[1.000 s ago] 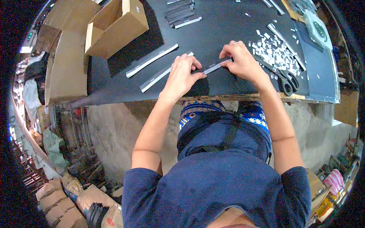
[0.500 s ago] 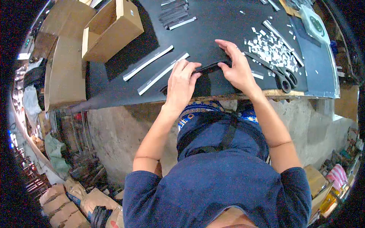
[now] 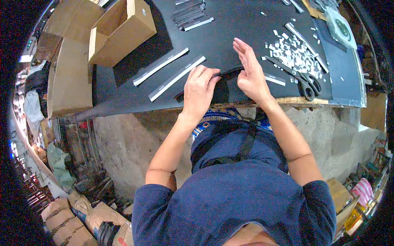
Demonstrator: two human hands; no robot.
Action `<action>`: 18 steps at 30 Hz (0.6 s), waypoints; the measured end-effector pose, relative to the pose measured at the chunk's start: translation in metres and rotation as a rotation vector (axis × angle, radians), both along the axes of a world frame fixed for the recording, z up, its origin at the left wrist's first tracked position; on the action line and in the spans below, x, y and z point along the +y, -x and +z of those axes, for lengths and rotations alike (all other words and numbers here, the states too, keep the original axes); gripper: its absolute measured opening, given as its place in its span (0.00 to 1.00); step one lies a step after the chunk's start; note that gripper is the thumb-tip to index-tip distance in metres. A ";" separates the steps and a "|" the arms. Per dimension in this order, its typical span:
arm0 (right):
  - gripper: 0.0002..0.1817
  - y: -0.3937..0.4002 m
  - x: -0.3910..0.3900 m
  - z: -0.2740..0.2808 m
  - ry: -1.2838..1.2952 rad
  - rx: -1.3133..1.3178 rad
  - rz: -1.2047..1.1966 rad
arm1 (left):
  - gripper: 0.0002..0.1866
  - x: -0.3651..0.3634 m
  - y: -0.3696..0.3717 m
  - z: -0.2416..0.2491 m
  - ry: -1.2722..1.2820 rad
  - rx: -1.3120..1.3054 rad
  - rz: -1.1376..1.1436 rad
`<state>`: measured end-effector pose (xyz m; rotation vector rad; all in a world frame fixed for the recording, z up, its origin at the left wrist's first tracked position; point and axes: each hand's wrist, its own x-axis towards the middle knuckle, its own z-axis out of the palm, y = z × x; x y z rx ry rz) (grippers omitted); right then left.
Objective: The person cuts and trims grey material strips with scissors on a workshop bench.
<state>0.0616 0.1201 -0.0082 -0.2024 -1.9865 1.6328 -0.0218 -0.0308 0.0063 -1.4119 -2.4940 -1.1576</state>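
Observation:
A thin black strip (image 3: 230, 71) is pinched between the thumb and fingers of my left hand (image 3: 199, 87), above the near edge of the dark table. Its far end meets my right hand (image 3: 251, 76), whose fingers are stretched out together with the thumb folded in; whether the palm presses on the strip is hard to see. To the left of my left hand lie two black-and-white strips, one nearer (image 3: 177, 78) and one farther (image 3: 161, 67). A short strip with a white band (image 3: 275, 80) rests just right of my right hand.
Black-handled scissors (image 3: 307, 85) lie beside a scatter of small white pieces (image 3: 293, 53) at the right. A long strip (image 3: 305, 46) borders the pieces. Stacked dark strips (image 3: 188, 14) are at the back, an open cardboard box (image 3: 127, 39) at the left.
My left hand has slid slightly right along the black strip. My right hand has turned, its fingers straightening and its thumb folding in from the strip's end.

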 end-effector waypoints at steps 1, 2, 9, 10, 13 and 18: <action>0.51 0.000 -0.001 0.002 0.019 -0.016 -0.003 | 0.07 0.000 0.000 0.000 0.000 0.000 0.001; 0.51 0.000 -0.001 0.003 0.039 -0.033 -0.006 | 0.07 0.000 0.000 0.001 -0.004 -0.001 0.001; 0.51 0.000 -0.002 0.002 0.075 -0.043 -0.015 | 0.05 0.000 0.000 0.001 0.007 0.016 -0.002; 0.51 0.000 -0.002 0.001 0.033 -0.040 -0.027 | 0.05 0.000 0.000 0.001 0.007 0.016 -0.001; 0.51 -0.001 -0.002 -0.002 0.010 -0.027 -0.035 | 0.05 0.000 -0.001 0.001 0.003 0.025 -0.006; 0.51 0.001 -0.004 -0.004 0.005 0.004 -0.021 | 0.04 0.000 -0.001 -0.001 0.011 0.043 0.006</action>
